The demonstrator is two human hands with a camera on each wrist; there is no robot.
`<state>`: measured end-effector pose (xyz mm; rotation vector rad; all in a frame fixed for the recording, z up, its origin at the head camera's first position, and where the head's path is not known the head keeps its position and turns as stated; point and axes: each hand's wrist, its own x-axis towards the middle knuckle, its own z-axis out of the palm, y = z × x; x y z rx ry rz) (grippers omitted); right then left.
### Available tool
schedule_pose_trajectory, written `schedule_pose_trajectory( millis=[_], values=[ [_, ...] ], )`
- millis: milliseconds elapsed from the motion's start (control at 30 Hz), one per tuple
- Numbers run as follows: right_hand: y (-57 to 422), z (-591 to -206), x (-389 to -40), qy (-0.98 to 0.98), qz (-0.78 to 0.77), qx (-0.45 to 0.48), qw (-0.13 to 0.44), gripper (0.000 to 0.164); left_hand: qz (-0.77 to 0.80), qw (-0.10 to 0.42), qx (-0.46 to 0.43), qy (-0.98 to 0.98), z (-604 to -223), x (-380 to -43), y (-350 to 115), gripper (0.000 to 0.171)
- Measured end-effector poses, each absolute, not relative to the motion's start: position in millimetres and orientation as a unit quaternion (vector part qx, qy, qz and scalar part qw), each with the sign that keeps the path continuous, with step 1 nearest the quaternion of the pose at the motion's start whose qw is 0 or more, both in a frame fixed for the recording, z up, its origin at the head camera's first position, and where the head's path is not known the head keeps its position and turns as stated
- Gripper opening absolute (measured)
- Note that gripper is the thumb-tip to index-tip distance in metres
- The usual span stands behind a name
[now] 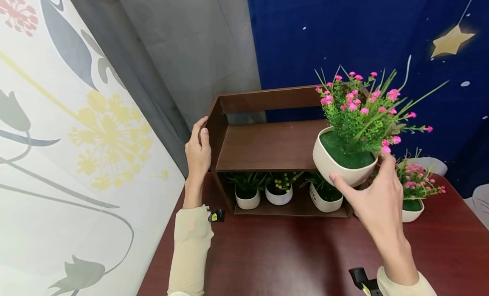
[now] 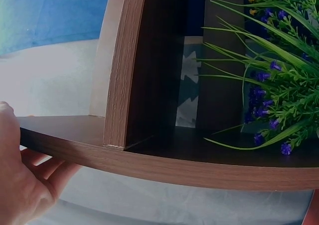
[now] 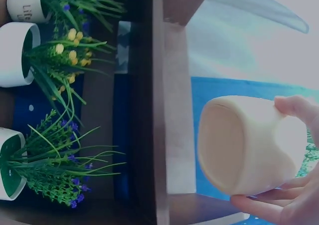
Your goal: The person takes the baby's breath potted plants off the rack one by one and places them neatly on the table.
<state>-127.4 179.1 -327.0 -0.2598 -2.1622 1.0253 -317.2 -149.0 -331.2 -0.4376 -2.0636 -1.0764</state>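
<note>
My right hand (image 1: 380,204) grips a cream pot (image 1: 336,166) of artificial plant with pink flowers and green leaves. It is raised in front of the right end of a brown two-tier wooden shelf (image 1: 267,145). In the right wrist view the underside of this pot (image 3: 222,147) shows, with thumb and fingers on opposite sides. My left hand (image 1: 198,153) holds the shelf's left side panel (image 1: 217,134); in the left wrist view the fingers (image 2: 62,177) wrap behind the board. The bare top tier lies between both hands.
On the lower tier stand white pots with yellow flowers (image 1: 279,197), purple flowers (image 3: 67,177) and lettering (image 1: 324,202). Another pink-flowered plant (image 1: 414,183) sits right of the shelf on the reddish table (image 1: 267,253). A floral-patterned panel (image 1: 95,160) slants at left; curtains (image 1: 198,45) hang behind.
</note>
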Motion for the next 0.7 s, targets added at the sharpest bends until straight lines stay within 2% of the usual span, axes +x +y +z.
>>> schedule_pose_trajectory(
  millis=[133,433,600,700],
  values=[
    [178.6,-328.3,-106.9,-0.840,0.402,-0.123,0.342,0.083,-0.422,0.378,-0.171,-0.806,-330.2,-316.0,-148.3,0.038],
    [181.2,-352.1,-71.1,-0.830,0.409,-0.133,0.354,0.099,-0.422,0.382,-0.165,-0.805,-329.5,-315.4,-151.4,0.037],
    [188.4,-371.0,-55.3,-0.838,0.405,-0.172,0.324,0.099,-0.420,0.380,-0.167,-0.807,-328.1,-316.0,-153.2,0.037],
    [194.0,-382.6,-47.1,-0.845,0.401,-0.208,0.286,0.099,-0.423,0.377,-0.160,-0.809,-328.4,-315.2,-154.6,0.037]
  ],
)
